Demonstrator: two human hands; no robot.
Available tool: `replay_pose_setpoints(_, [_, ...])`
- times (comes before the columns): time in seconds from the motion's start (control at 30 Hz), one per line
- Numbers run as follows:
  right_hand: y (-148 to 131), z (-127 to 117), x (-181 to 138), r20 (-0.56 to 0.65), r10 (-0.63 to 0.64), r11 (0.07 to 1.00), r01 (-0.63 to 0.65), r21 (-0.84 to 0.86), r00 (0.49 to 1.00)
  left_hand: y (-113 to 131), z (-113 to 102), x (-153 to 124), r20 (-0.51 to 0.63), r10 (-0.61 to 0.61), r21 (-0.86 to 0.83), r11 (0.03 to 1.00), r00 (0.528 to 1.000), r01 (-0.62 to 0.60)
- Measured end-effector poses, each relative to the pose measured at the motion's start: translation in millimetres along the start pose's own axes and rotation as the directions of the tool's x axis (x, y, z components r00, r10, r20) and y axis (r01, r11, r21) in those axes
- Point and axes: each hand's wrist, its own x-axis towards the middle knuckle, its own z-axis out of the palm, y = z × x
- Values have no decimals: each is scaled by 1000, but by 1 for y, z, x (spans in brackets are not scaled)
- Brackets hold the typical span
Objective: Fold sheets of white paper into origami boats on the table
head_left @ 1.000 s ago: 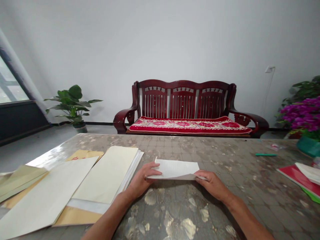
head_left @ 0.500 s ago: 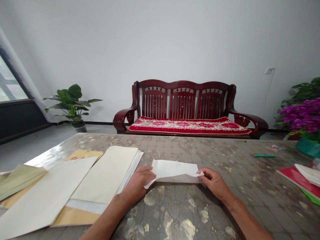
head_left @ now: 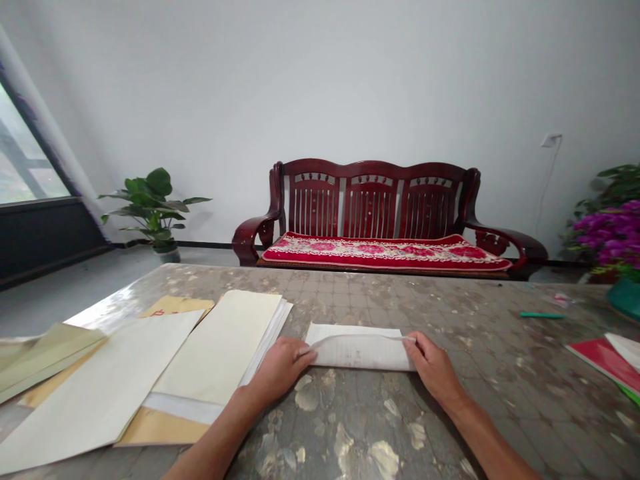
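A white sheet of lined paper (head_left: 361, 351) lies on the table in front of me, its near edge folded up and over toward the far edge. My left hand (head_left: 286, 362) pinches the sheet's left end between thumb and fingers. At the right end, my right hand (head_left: 431, 360) grips the folded edge the same way. The folded flap bows slightly between the two hands, and faint marks show on it. Just left of my left hand is a stack of cream and white paper (head_left: 220, 347).
Brown envelopes (head_left: 160, 427) and a large white sheet (head_left: 105, 387) cover the table's left side. To the right are a green pen (head_left: 541, 315), a red booklet (head_left: 603, 360) and purple flowers (head_left: 607, 233) in a teal pot. A wooden bench (head_left: 373, 207) stands beyond the table.
The paper's near edge has been lifted and folded further over toward the far edge, both hands moving with it. The whole view has shifted slightly.
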Motion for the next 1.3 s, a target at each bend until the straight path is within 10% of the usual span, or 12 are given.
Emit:
replay_pose_setpoints(0.33, [-10,13,5,-20,63,833,-64,-550,998,18,6,14,-41,-320,114,940,946,323])
replay_pose_setpoints(0.97, [-14,11,26,188,-12,745,134,-654,982,25,11,17,-80,-364,215,903,928,373])
replay_pose_setpoints(1.3, [-26,14,43,190,133,759,24,-650,973,24,11,17,-68,-375,198,903,925,380])
